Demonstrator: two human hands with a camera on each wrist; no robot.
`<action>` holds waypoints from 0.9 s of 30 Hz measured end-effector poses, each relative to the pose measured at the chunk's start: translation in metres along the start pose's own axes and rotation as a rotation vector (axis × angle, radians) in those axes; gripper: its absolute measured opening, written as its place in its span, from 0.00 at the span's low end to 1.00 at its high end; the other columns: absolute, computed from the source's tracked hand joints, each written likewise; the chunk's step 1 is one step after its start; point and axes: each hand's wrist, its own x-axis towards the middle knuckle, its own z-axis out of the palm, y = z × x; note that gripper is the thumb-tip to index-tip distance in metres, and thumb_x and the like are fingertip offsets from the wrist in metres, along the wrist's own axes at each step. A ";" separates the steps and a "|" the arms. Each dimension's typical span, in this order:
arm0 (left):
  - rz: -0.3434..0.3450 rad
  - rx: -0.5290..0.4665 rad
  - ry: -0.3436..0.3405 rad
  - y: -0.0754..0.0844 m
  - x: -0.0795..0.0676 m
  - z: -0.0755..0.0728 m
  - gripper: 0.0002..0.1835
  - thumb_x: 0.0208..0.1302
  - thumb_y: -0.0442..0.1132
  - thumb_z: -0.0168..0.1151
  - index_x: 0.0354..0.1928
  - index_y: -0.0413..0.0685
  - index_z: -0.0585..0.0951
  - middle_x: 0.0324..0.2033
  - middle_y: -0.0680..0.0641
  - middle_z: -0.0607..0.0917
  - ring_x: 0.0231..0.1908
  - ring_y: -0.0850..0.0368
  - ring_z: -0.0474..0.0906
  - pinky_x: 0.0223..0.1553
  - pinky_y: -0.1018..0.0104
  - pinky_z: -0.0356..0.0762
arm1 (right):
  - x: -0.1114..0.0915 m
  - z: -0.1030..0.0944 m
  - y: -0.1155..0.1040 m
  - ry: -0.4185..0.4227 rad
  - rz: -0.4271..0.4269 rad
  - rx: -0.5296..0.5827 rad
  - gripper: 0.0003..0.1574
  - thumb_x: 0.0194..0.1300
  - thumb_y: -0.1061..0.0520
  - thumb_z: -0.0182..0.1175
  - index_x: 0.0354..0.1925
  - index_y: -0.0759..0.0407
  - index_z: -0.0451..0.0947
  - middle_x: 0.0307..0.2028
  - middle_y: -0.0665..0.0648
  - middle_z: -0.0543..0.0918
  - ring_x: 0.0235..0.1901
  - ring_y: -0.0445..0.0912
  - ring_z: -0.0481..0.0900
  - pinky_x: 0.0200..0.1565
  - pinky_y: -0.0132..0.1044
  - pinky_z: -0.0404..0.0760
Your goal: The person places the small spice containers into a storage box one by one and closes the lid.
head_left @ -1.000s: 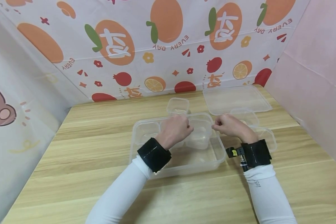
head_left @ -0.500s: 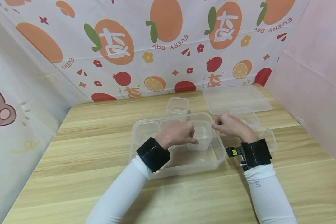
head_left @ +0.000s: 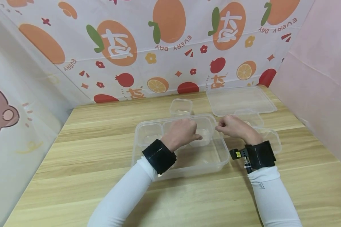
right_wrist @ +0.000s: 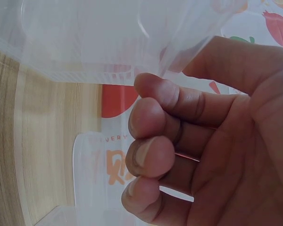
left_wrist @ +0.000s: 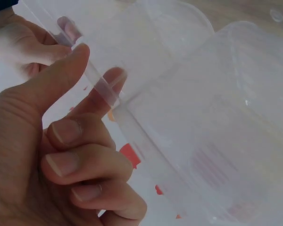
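A large clear plastic box [head_left: 193, 172] stands mid-table, with smaller clear containers inside; one small container [head_left: 203, 141] shows at its right. My left hand [head_left: 181, 134] is over the box, its thumb pointing right. In the left wrist view its thumb [left_wrist: 68, 70] lies on one side of a clear plastic rim [left_wrist: 141, 139], the index finger showing through from behind, the others curled. My right hand [head_left: 234, 128] is at the box's far right corner. Its thumb and index finger pinch a clear plastic edge [right_wrist: 167, 61]. I cannot tell which nested container each hand holds.
Behind the box stands another small clear container [head_left: 180, 106]. A large flat clear lid [head_left: 241, 101] lies at the back right, and small clear pieces [head_left: 272, 142] lie partly behind my right hand. A printed cloth [head_left: 170, 60] hangs at the table's far edge.
My left thumb has spread out from the curled fingers and the hand has shifted a little. The small container at the right now shows lower edge slightly higher in view. The right hand stays put.
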 end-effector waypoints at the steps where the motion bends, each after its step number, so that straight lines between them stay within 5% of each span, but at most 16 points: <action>1: -0.002 0.001 0.005 0.000 0.000 0.000 0.22 0.62 0.53 0.73 0.18 0.50 0.78 0.13 0.57 0.60 0.16 0.63 0.59 0.18 0.70 0.55 | 0.000 0.000 0.000 -0.002 0.003 0.000 0.19 0.70 0.61 0.58 0.20 0.58 0.74 0.18 0.49 0.69 0.20 0.42 0.66 0.26 0.37 0.64; 9: -0.009 -0.003 0.011 0.001 0.000 -0.002 0.25 0.61 0.53 0.74 0.16 0.50 0.73 0.13 0.57 0.59 0.16 0.63 0.58 0.17 0.70 0.54 | 0.001 -0.001 0.001 -0.004 0.003 0.004 0.18 0.70 0.62 0.58 0.21 0.59 0.76 0.18 0.50 0.69 0.20 0.43 0.66 0.26 0.37 0.64; 22: -0.007 -0.084 0.006 -0.001 0.000 -0.001 0.19 0.62 0.55 0.73 0.23 0.48 0.85 0.12 0.57 0.66 0.16 0.63 0.64 0.18 0.71 0.58 | 0.000 -0.001 -0.001 -0.005 0.000 0.010 0.18 0.70 0.61 0.58 0.22 0.59 0.76 0.18 0.49 0.69 0.20 0.43 0.66 0.25 0.36 0.64; 27: 0.003 -0.132 0.052 0.000 -0.004 -0.007 0.24 0.69 0.56 0.66 0.19 0.49 0.80 0.12 0.56 0.63 0.15 0.62 0.62 0.19 0.70 0.56 | 0.000 -0.001 -0.002 -0.004 0.001 0.010 0.18 0.70 0.62 0.58 0.21 0.59 0.76 0.17 0.49 0.68 0.19 0.42 0.65 0.25 0.36 0.63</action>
